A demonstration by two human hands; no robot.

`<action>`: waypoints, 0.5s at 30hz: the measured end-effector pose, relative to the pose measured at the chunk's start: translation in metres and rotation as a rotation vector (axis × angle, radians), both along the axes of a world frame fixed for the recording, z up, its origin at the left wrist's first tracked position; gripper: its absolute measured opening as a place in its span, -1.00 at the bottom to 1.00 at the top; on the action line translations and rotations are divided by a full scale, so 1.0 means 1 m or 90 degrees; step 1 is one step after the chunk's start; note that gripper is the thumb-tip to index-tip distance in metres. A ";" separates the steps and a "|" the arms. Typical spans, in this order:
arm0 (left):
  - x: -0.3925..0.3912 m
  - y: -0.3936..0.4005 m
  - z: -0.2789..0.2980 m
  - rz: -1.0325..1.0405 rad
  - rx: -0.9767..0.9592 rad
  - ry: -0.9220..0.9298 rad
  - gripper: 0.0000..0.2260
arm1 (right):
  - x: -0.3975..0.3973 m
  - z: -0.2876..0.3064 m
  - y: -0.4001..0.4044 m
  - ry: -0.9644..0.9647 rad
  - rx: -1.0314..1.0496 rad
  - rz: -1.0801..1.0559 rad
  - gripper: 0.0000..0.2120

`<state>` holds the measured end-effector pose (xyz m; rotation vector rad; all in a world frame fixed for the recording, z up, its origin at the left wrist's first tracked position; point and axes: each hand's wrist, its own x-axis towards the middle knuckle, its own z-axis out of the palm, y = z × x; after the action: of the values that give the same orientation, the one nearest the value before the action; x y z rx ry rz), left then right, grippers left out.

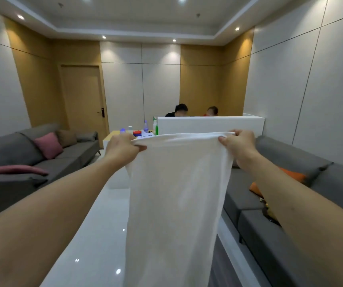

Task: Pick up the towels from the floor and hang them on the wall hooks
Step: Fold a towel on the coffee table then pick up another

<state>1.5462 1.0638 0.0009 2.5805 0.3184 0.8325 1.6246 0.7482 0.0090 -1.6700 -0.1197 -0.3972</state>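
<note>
Both hands were raised in front of the person, well apart, each clamped on an upper corner of one white towel (176, 193). The left hand (122, 148) pinched the left corner between thumb and curled fingers; the right hand (239, 146) gripped the right corner likewise. The towel's top edge stretched between them and the cloth hung straight down in the air above a glossy white bench (96, 235), with grey sofas (17, 162) along both walls.

No text, label, brand, number or sign could be read anywhere in the view; the bottles on the far table were too small and blurred.
</note>
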 end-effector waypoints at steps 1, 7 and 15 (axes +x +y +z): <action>0.004 0.007 0.003 0.001 -0.001 0.005 -0.77 | 0.007 0.000 0.008 0.001 -0.006 0.005 -0.84; 0.062 0.070 -0.002 -0.009 -0.010 0.108 -0.68 | 0.075 -0.021 0.069 0.022 -0.075 -0.002 -0.84; 0.225 0.179 -0.053 -0.064 -0.053 0.209 -0.62 | 0.211 -0.054 0.162 0.114 -0.174 -0.071 -0.81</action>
<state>1.7713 1.2428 -0.0518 2.6241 0.3066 0.3502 1.8351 0.9098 -0.0446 -1.9793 0.0552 -0.3223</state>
